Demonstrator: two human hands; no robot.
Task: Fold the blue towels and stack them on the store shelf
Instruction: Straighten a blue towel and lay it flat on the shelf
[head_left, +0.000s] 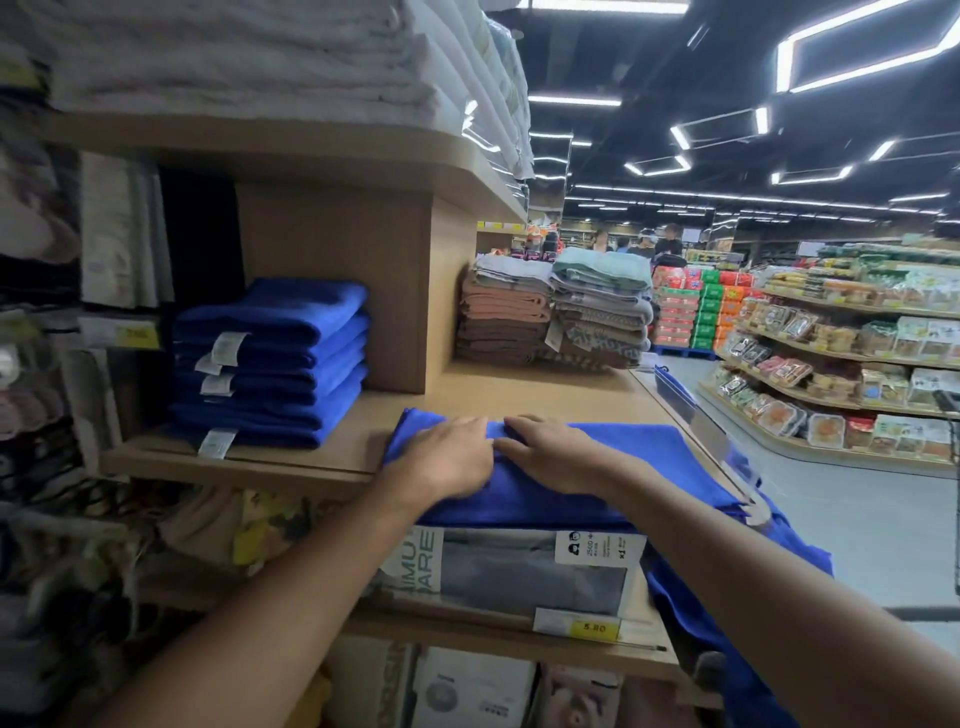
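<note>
A blue towel (649, 462) lies spread on the wooden shelf (519, 395) in front of me, with its right part hanging over the shelf edge toward the floor. My left hand (447, 457) and my right hand (556, 457) rest flat on it side by side, palms down, fingers pointing at each other near the towel's middle. Back left on the same shelf stands a stack of folded blue towels (270, 364) with white tags, about a forearm's length from my left hand.
Brown, peach and grey folded towels (556, 317) are piled at the far end of the shelf. White towels (260, 52) fill the shelf above. A boxed item (509, 571) sits on the shelf below. An aisle and food shelves (831, 353) lie to the right, with people far off.
</note>
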